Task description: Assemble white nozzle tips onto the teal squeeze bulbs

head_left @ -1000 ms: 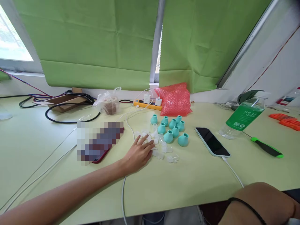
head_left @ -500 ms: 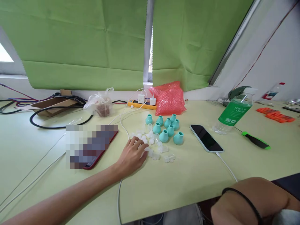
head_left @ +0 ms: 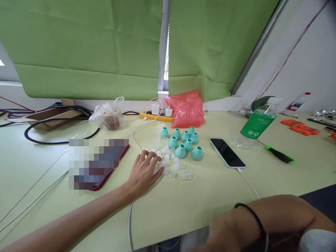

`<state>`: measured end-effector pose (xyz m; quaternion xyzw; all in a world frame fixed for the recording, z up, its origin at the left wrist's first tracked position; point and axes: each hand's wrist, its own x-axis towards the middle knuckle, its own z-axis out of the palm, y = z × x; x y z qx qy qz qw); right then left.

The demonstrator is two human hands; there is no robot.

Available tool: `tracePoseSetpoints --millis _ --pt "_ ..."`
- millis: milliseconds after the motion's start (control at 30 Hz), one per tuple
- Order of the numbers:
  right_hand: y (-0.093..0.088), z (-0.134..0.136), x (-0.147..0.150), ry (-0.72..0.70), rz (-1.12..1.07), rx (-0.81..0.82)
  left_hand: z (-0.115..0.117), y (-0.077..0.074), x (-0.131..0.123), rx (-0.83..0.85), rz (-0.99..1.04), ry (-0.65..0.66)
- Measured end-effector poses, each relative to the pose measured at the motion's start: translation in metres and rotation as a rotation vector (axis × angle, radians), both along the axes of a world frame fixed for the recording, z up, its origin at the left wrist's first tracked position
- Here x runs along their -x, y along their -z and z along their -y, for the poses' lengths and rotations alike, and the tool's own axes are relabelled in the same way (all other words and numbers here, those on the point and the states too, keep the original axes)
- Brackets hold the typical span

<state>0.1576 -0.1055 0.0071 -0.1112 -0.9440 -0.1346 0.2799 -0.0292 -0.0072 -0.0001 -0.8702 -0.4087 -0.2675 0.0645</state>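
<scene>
My left hand [head_left: 145,170] reaches across the pale green table [head_left: 199,196] and rests palm down on a pile of small clear plastic pieces [head_left: 170,164], fingers curled over some of them. Just beyond the pile stand several teal rubber cups [head_left: 183,141] in a cluster. My right hand [head_left: 231,231] is low at the near table edge, blurred, with a black band on the wrist; I cannot tell what its fingers do. A white cable [head_left: 130,213] runs under my left wrist.
A red-edged phone [head_left: 105,164] lies left of my hand and a dark-screened phone [head_left: 227,153] on a cable lies right of the cups. Behind stand a green-labelled bottle [head_left: 257,124], a green-handled screwdriver [head_left: 279,154], pink bubble wrap [head_left: 186,109], a yellow power strip [head_left: 154,114] and black cables [head_left: 52,138].
My left hand has curled its fingers in over the clear pieces and drawn back slightly. My right hand has come forward and up at the near edge. The view has shifted rightwards.
</scene>
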Motion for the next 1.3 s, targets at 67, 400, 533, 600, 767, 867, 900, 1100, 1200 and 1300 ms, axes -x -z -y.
tracePoseSetpoints --millis 67,400,533,600,767,867,900,1100,1200,1300 --pt "-0.011 -0.016 0.004 -0.054 0.012 -0.045 0.0 0.0 0.001 0.004 0.09 -0.004" --pt "0.004 -0.097 -0.003 0.424 0.112 0.043 -0.003 -0.002 0.005 0.111 0.333 -0.056" --pt "0.015 -0.105 -0.008 0.447 0.042 0.003 -0.004 0.0 0.004 0.157 0.181 -0.061" --pt "0.017 -0.105 -0.009 0.435 0.007 0.035 -0.004 0.001 0.002 0.176 0.105 -0.071" --pt "0.018 -0.101 -0.009 0.383 -0.096 0.159 -0.004 0.004 0.0 0.138 0.053 -0.027" --pt "0.016 -0.099 -0.008 0.355 -0.091 0.203 -0.003 0.005 0.002 0.125 0.135 0.057" --pt "0.015 -0.099 -0.007 0.346 -0.074 0.212 -0.003 0.005 0.003 0.113 0.181 0.078" --pt "0.013 -0.1 -0.009 0.293 -0.066 0.249 -0.01 0.0 0.009 -0.018 0.259 0.029" --pt "0.01 -0.097 -0.009 0.285 -0.059 0.258 -0.016 -0.001 0.01 -0.002 0.13 -0.06" --pt "0.007 -0.095 -0.008 0.256 0.08 0.248 -0.019 0.001 0.009 0.065 0.05 -0.066"
